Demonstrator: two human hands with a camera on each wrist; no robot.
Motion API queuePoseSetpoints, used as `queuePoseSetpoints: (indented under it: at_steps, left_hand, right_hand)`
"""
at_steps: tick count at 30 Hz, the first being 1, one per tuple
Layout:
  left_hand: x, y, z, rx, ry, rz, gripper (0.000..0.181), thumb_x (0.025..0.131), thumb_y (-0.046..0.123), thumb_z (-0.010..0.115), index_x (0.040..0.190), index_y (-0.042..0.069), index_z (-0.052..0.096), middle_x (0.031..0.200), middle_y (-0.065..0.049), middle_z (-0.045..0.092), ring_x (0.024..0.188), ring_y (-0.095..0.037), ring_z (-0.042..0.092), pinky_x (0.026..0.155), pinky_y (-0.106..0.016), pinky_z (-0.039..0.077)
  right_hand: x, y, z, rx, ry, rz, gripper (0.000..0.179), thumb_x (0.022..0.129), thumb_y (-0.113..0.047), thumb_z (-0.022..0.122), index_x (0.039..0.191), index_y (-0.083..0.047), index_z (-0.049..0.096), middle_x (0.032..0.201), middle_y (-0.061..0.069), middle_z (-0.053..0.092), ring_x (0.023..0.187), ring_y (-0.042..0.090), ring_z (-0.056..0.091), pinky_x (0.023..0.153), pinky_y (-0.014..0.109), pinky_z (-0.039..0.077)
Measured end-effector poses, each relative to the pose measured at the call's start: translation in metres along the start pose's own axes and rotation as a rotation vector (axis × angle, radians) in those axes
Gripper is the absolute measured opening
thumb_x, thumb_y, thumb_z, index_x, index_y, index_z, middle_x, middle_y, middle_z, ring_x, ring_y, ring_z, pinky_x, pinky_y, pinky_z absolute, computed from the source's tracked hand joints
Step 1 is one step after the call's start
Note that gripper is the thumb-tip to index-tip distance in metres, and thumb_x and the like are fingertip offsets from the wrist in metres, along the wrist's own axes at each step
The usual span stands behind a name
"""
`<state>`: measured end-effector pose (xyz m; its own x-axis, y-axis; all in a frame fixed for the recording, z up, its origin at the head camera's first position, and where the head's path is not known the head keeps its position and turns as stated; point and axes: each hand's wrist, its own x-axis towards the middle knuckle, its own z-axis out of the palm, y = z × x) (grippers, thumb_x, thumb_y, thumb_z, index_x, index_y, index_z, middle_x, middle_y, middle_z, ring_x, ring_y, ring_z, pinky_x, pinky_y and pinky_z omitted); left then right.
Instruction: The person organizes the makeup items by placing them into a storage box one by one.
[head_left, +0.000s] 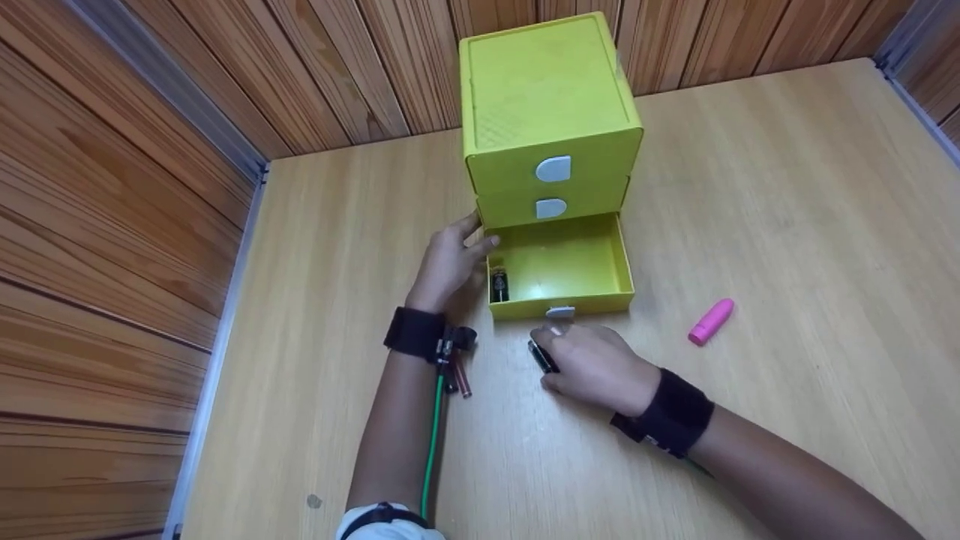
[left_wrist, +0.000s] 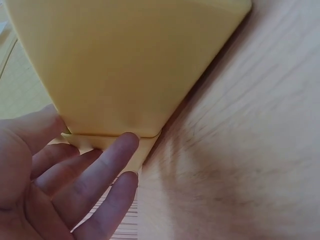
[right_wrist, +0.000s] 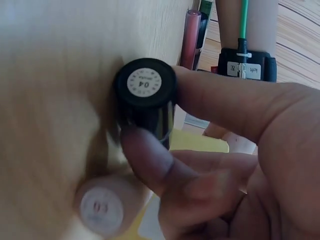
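A yellow drawer unit (head_left: 555, 97) has its bottom drawer (head_left: 559, 255) pulled out. A small black tube (head_left: 500, 286) lies in that drawer's left corner. My left hand (head_left: 444, 262) is at the left side of the unit, its fingers (left_wrist: 95, 180) mostly extended along the yellow wall. Just in front of the drawer, my right hand (head_left: 596, 364) pinches a black lipstick tube (right_wrist: 145, 95) between thumb and finger, with a round "04" label on its end. Close beside it, a pale tube marked "03" (right_wrist: 102, 210) appears in the right wrist view.
A bright pink tube (head_left: 711, 322) lies on the table to the right. Near the left wrist lie a reddish tube (head_left: 463, 377) and a dark one (head_left: 451, 381), partly hidden. White tabs (head_left: 553, 169) mark the drawer fronts. Wood-panelled walls (head_left: 337, 67) border the table.
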<state>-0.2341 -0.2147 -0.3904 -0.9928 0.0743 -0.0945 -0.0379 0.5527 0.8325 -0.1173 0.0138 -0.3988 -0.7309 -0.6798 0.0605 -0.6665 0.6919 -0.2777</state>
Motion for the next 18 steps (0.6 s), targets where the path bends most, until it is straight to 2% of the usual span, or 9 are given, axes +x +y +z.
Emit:
queuePoseSetpoints:
  at_steps: [3, 6, 9, 10, 11, 13, 15, 18]
  left_hand:
    - [0.001, 0.0, -0.003, 0.008, 0.007, 0.009, 0.066, 0.093, 0.038, 0.064, 0.15, 0.016, 0.037, 0.151, 0.001, 0.039, 0.14, -0.015, 0.031, 0.113, -0.032, 0.026]
    - [0.001, -0.001, -0.002, 0.01, 0.011, 0.007, 0.066, 0.094, 0.038, 0.064, 0.15, 0.016, 0.038, 0.151, 0.0, 0.04, 0.14, -0.016, 0.031, 0.112, -0.032, 0.027]
    - [0.001, -0.001, -0.002, 0.008, 0.015, 0.008, 0.065, 0.094, 0.037, 0.064, 0.15, 0.014, 0.037, 0.151, -0.001, 0.039, 0.14, -0.016, 0.031, 0.112, -0.032, 0.027]
    - [0.002, -0.001, -0.001, 0.01, 0.017, 0.006, 0.066, 0.094, 0.038, 0.064, 0.15, 0.014, 0.037, 0.151, -0.001, 0.039, 0.14, -0.016, 0.031, 0.113, -0.032, 0.027]
    - [0.002, -0.001, -0.001, 0.007, 0.018, 0.007, 0.066, 0.094, 0.038, 0.064, 0.15, 0.014, 0.037, 0.151, -0.001, 0.039, 0.14, -0.016, 0.031, 0.113, -0.032, 0.026]
    - [0.002, -0.001, -0.001, 0.001, 0.012, 0.008, 0.067, 0.094, 0.038, 0.064, 0.15, 0.014, 0.037, 0.151, -0.001, 0.039, 0.14, -0.016, 0.03, 0.113, -0.032, 0.026]
    - [0.002, -0.001, 0.0, -0.002, 0.012, 0.014, 0.067, 0.093, 0.038, 0.065, 0.149, 0.014, 0.038, 0.151, 0.0, 0.04, 0.14, -0.016, 0.031, 0.113, -0.032, 0.026]
    - [0.002, 0.0, 0.0, 0.003, 0.014, 0.028, 0.066, 0.093, 0.037, 0.065, 0.149, 0.014, 0.038, 0.15, 0.0, 0.04, 0.14, -0.016, 0.031, 0.113, -0.032, 0.026]
  right_hand:
    - [0.006, -0.006, 0.003, -0.006, 0.004, -0.026, 0.052, 0.073, -0.032, 0.082, 0.115, -0.007, 0.063, 0.084, 0.003, 0.06, 0.068, 0.019, 0.056, 0.051, 0.035, 0.045]
    - [0.006, -0.011, 0.006, -0.004, -0.033, -0.025, 0.06, 0.075, -0.033, 0.08, 0.125, -0.008, 0.06, 0.089, 0.01, 0.066, 0.087, 0.03, 0.063, 0.058, 0.041, 0.052]
    - [0.007, -0.015, 0.008, 0.01, -0.078, -0.03, 0.068, 0.078, -0.033, 0.078, 0.136, -0.01, 0.054, 0.088, 0.011, 0.07, 0.111, 0.044, 0.057, 0.072, 0.052, 0.055]
    - [0.007, -0.016, 0.009, 0.016, -0.088, -0.038, 0.066, 0.079, -0.032, 0.077, 0.137, -0.011, 0.054, 0.084, 0.008, 0.07, 0.113, 0.043, 0.057, 0.079, 0.054, 0.053]
    - [0.007, -0.016, 0.009, 0.023, -0.091, -0.047, 0.064, 0.08, -0.03, 0.076, 0.136, -0.011, 0.054, 0.078, 0.006, 0.069, 0.112, 0.041, 0.058, 0.085, 0.055, 0.051]
    - [0.007, -0.017, 0.01, 0.03, -0.092, -0.064, 0.057, 0.081, -0.026, 0.074, 0.134, -0.012, 0.056, 0.07, 0.001, 0.065, 0.098, 0.033, 0.065, 0.094, 0.055, 0.047]
    - [0.007, -0.017, 0.011, 0.037, -0.078, -0.067, 0.052, 0.082, -0.025, 0.071, 0.131, -0.013, 0.057, 0.069, -0.002, 0.064, 0.086, 0.026, 0.067, 0.09, 0.052, 0.049]
    - [0.005, -0.017, 0.01, 0.066, -0.055, -0.044, 0.051, 0.083, -0.026, 0.07, 0.131, -0.015, 0.056, 0.078, 0.002, 0.068, 0.094, 0.032, 0.065, 0.078, 0.051, 0.054]
